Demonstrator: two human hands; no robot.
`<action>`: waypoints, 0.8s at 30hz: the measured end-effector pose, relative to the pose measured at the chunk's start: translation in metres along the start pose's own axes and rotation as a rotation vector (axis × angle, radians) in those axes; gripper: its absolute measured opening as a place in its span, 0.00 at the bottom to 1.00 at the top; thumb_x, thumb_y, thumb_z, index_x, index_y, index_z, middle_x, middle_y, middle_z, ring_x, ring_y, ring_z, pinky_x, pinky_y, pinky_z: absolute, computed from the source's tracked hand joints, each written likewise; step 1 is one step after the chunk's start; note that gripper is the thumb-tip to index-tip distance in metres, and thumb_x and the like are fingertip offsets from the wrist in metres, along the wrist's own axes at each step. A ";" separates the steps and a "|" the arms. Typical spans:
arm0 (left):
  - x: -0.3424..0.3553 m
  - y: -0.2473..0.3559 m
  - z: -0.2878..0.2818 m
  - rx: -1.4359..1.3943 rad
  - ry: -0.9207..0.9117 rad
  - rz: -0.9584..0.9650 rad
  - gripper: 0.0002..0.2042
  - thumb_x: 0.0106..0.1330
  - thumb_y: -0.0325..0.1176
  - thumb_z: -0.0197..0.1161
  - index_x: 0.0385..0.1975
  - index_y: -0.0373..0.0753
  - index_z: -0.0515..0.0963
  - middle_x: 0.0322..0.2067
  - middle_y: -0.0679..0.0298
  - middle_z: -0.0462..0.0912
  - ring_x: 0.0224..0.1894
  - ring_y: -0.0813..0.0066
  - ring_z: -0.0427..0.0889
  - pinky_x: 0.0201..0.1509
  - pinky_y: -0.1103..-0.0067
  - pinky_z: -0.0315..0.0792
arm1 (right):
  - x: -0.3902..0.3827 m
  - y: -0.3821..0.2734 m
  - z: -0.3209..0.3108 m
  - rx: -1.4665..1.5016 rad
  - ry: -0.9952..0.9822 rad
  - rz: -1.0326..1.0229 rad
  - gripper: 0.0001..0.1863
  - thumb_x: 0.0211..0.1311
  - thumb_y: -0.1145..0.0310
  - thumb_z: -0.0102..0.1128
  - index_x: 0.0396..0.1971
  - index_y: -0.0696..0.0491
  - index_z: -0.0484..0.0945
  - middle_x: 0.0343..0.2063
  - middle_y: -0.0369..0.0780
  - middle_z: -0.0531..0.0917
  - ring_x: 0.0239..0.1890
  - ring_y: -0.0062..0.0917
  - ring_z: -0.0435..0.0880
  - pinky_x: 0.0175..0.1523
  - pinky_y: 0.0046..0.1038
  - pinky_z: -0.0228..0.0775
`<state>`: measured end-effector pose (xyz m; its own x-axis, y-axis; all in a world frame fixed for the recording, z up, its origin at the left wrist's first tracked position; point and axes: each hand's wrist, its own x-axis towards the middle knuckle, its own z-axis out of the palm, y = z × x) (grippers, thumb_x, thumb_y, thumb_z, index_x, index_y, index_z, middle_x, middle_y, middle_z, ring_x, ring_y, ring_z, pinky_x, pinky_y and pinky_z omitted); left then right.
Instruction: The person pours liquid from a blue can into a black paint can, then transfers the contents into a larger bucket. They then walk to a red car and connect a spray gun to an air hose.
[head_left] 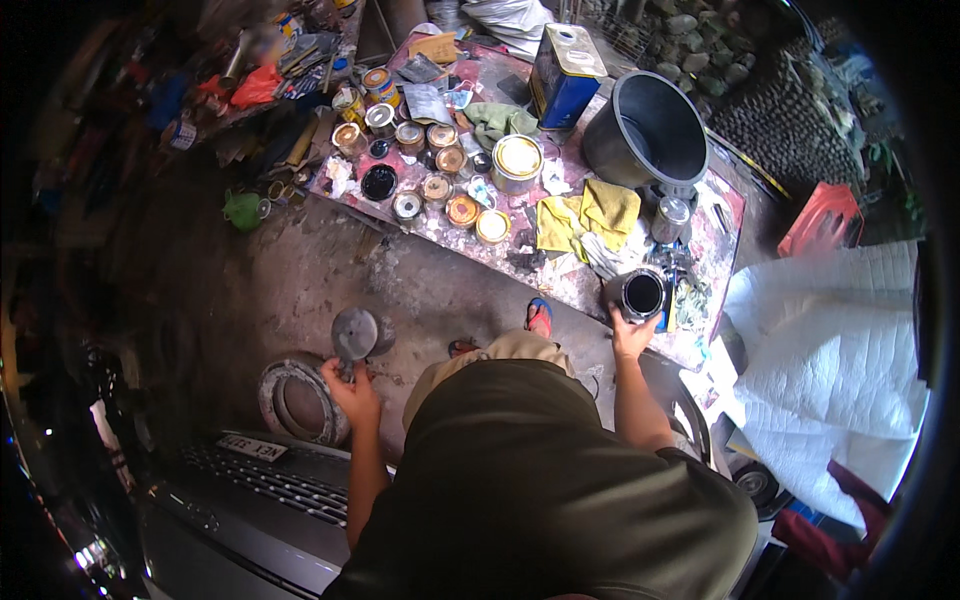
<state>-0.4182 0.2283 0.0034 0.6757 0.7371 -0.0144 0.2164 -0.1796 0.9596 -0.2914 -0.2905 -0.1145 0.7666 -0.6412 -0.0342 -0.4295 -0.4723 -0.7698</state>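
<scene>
On the left, away from the table, my left hand is closed on a grey round cup with a flat, lid-like top and a small dark spot in its middle. Whatever my fingers grip beneath the cup is mostly hidden. At the table's near right edge, my right hand wraps round a can of black paint, its open mouth facing up. Beside this can lie a whitish crumpled cloth and a yellow cloth. A clear-sided container stands just behind it.
Several paint cans crowd the left of the paint-stained table. Farther back stand a blue rectangular tin and a large black bucket. A grey ring lies on the floor near a car front. White sheeting hangs right.
</scene>
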 end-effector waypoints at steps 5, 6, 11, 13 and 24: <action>-0.001 -0.025 -0.058 0.111 0.122 -0.008 0.17 0.75 0.29 0.68 0.55 0.34 0.68 0.48 0.58 0.72 0.33 0.75 0.82 0.34 0.80 0.76 | -0.029 -0.089 0.051 0.234 -0.236 -0.289 0.54 0.43 0.52 0.89 0.64 0.65 0.66 0.53 0.52 0.85 0.56 0.40 0.85 0.65 0.38 0.74; -0.001 -0.029 -0.066 0.085 0.124 0.003 0.17 0.74 0.29 0.68 0.55 0.34 0.68 0.48 0.58 0.72 0.33 0.75 0.81 0.34 0.80 0.76 | -0.031 -0.109 0.064 0.220 -0.337 -0.233 0.54 0.43 0.54 0.89 0.66 0.64 0.66 0.52 0.50 0.85 0.57 0.38 0.85 0.66 0.38 0.74; -0.005 -0.036 -0.109 0.097 0.132 -0.008 0.16 0.72 0.28 0.68 0.53 0.35 0.70 0.46 0.58 0.73 0.33 0.74 0.81 0.36 0.79 0.76 | -0.015 -0.166 0.152 0.185 -0.176 -0.341 0.51 0.42 0.48 0.88 0.61 0.60 0.68 0.52 0.55 0.84 0.54 0.48 0.86 0.62 0.44 0.76; -0.007 -0.035 -0.125 0.147 0.141 -0.048 0.16 0.71 0.26 0.68 0.52 0.35 0.70 0.44 0.59 0.73 0.34 0.74 0.80 0.36 0.78 0.76 | -0.009 -0.167 0.180 0.139 -0.234 -0.231 0.53 0.42 0.49 0.88 0.63 0.60 0.67 0.53 0.55 0.84 0.55 0.48 0.85 0.63 0.44 0.75; -0.006 -0.036 -0.157 0.046 0.197 -0.106 0.17 0.70 0.22 0.66 0.52 0.36 0.67 0.46 0.60 0.70 0.37 0.75 0.76 0.39 0.77 0.76 | -0.051 -0.121 0.183 0.220 -0.279 -0.156 0.61 0.50 0.57 0.87 0.75 0.67 0.54 0.69 0.56 0.72 0.70 0.45 0.74 0.75 0.40 0.65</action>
<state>-0.5405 0.3329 0.0135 0.4980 0.8654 -0.0555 0.3136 -0.1201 0.9419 -0.1912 -0.0901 -0.1367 0.9279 -0.3688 -0.0547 -0.2080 -0.3904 -0.8969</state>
